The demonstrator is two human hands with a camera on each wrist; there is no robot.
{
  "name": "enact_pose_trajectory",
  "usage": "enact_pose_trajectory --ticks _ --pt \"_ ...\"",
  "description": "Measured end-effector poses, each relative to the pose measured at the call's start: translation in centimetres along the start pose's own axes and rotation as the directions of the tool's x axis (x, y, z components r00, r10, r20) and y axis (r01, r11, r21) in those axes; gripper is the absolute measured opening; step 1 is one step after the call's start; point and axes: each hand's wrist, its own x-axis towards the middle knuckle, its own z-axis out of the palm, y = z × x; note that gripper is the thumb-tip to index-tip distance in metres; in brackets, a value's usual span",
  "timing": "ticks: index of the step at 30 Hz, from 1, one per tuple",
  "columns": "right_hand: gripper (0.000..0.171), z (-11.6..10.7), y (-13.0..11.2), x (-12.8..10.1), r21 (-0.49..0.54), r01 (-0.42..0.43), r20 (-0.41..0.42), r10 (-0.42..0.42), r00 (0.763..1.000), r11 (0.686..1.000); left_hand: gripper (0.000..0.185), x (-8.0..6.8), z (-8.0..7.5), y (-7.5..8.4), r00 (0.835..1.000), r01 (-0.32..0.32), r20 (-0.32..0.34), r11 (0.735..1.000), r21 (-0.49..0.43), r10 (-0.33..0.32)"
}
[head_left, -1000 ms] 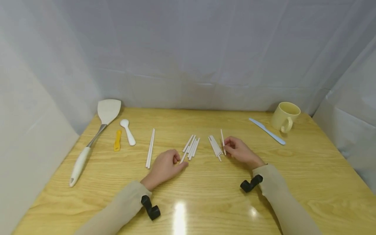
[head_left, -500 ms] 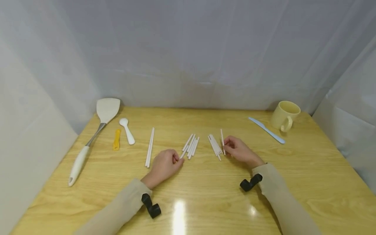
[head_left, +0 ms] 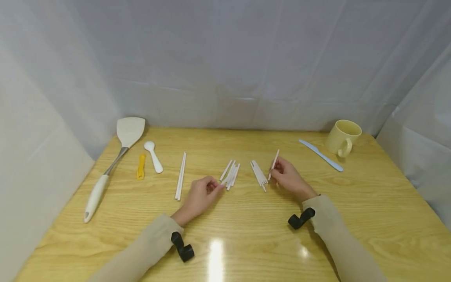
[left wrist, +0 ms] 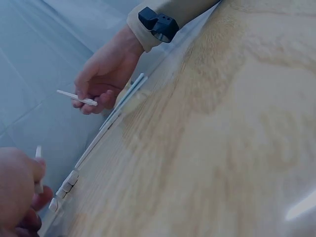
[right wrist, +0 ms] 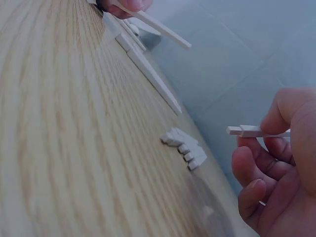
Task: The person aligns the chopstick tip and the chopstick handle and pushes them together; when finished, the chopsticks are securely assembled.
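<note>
Far left: spatula (head_left: 116,156), yellow tool (head_left: 141,167), white spoon (head_left: 153,156). Far right: blue knife (head_left: 320,155), mug (head_left: 343,137).

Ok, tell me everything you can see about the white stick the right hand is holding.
The white stick is thin, straight and plain white, with squared ends; it looks like plastic, though that is hard to be sure of. The right hand pinches its lower end between thumb and fingers, so it is lifted clear of the wooden table. It tilts up and away from the person, leaning slightly right, and it hangs just right of the fanned group of similar sticks lying on the table.
</note>
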Motion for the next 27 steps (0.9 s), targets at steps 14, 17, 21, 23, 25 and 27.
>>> enact_pose_trajectory --ticks 14,17,21,23,25,27 --pt "0.016 1.0 -2.7 0.4 0.176 0.083 -0.011 -0.082 0.997 0.981 0.006 -0.4 1.3 1.1 0.991 -0.084 0.091 0.984 -0.155 0.099" --pt "0.016 1.2 -3.3 0.5 0.204 0.100 0.003 -0.103 0.995 0.974 0.006 -0.4 1.6 1.3 0.988 -0.080 0.117 0.982 -0.169 0.101" --pt "0.016 1.7 -4.0 0.8 0.172 0.137 0.017 -0.142 0.990 0.975 0.008 -0.3 2.0 1.4 0.981 -0.077 0.163 0.981 -0.178 0.107" --pt "0.015 1.9 -4.4 0.9 0.147 0.155 0.023 -0.160 0.987 0.977 0.008 -0.3 2.2 1.4 0.976 -0.081 0.184 0.980 -0.181 0.115" --pt "0.015 2.1 -4.8 0.9 0.128 0.165 0.024 -0.169 0.985 0.978 0.008 -0.3 2.4 1.6 0.972 -0.086 0.202 0.980 -0.181 0.122" --pt "0.015 2.2 -5.2 0.9 0.118 0.172 0.027 -0.177 0.984 0.978 0.008 -0.2 2.6 1.8 0.967 -0.103 0.213 0.978 -0.182 0.142"
